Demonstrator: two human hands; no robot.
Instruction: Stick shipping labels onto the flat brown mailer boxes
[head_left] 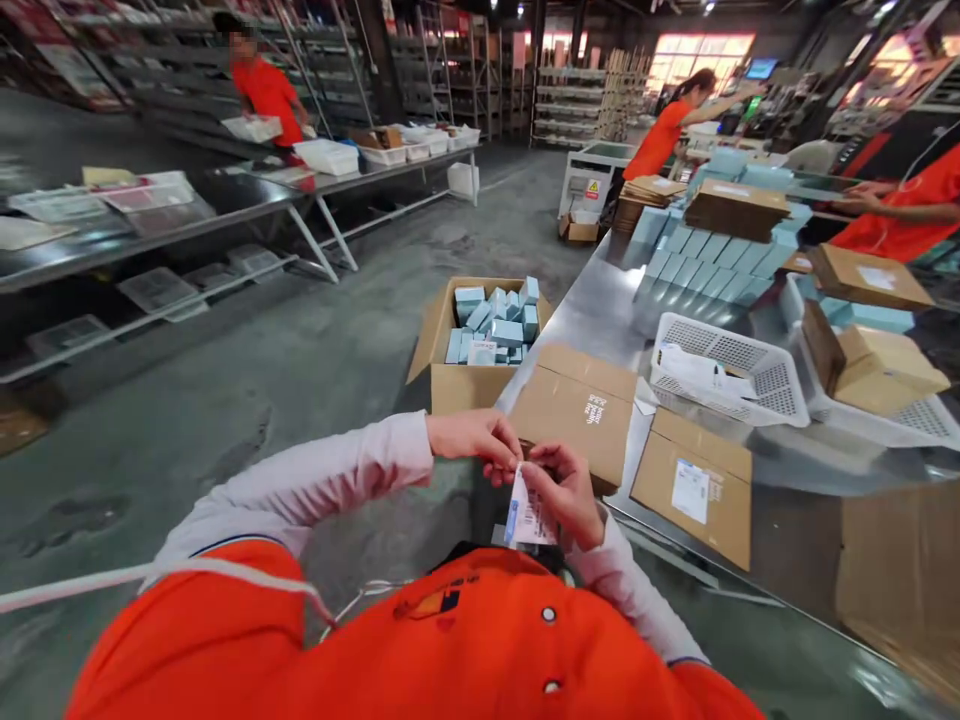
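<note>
A white printed label [531, 518] with a blue mark hangs from my two hands, in front of my chest. My left hand [480, 440] pinches its upper corner between thumb and fingertips. With thumb and bent fingers, my right hand [566, 495] grips the label's upper right side. Just beyond my hands, a flat brown carton [574, 410] with white print lies on the metal table. Another flat carton [697, 485], bearing a white label, lies to the right of it.
An open cardboard box [472, 388] of light-blue small boxes stands beyond my hands. On the metal table [592, 290] are a white basket [731, 370] with papers and stacked blue boxes [705, 250]. Several people in orange work nearby. Another table [247, 205] holds white trays.
</note>
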